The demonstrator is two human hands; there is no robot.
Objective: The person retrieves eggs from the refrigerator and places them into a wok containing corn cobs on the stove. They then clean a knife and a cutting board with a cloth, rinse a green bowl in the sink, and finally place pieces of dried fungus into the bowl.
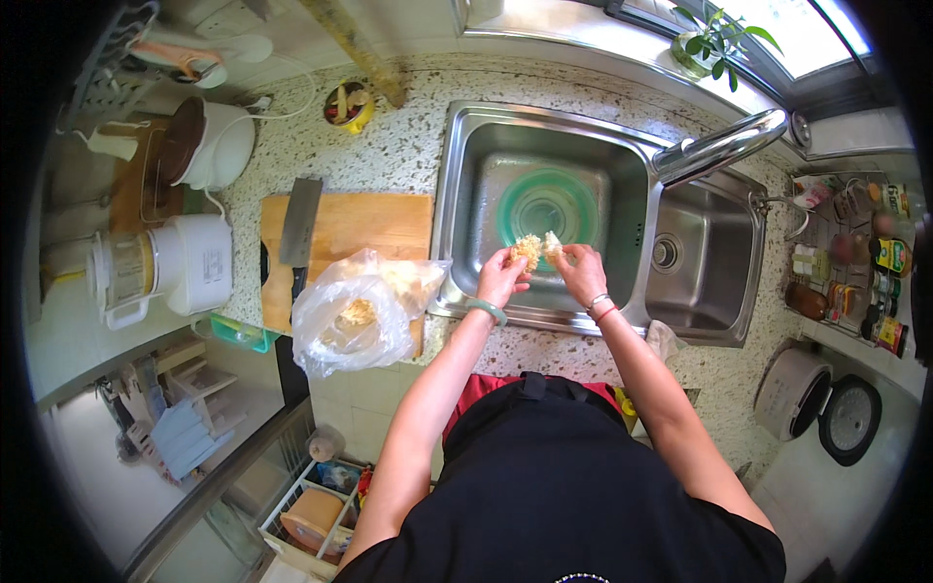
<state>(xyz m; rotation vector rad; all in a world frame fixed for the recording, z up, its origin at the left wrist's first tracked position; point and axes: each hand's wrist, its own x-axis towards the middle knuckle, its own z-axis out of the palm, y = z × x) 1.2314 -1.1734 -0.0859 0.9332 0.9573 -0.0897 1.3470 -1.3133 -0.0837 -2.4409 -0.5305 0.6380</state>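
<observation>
Over the near edge of the large sink basin (476,209), my left hand (500,279) pinches a frilly yellowish clump (527,250) that looks like mushrooms. Close beside it, my right hand (583,274) is closed on a smaller whitish piece (552,249). Whether the two pieces are still joined cannot be made out. Below and beyond my hands, a green translucent bowl (506,199) sits in the basin. To the left, a clear plastic bag (340,335) with more yellowish clumps lies partly on a wooden cutting board (374,216).
A cleaver (301,222) lies along the board's left part. A chrome faucet (724,148) reaches over the divider beside the smaller basin (700,287). A yellow cup (350,107) stands at the back left, a white appliance (199,267) at the left. Jars (889,255) fill a rack on the right.
</observation>
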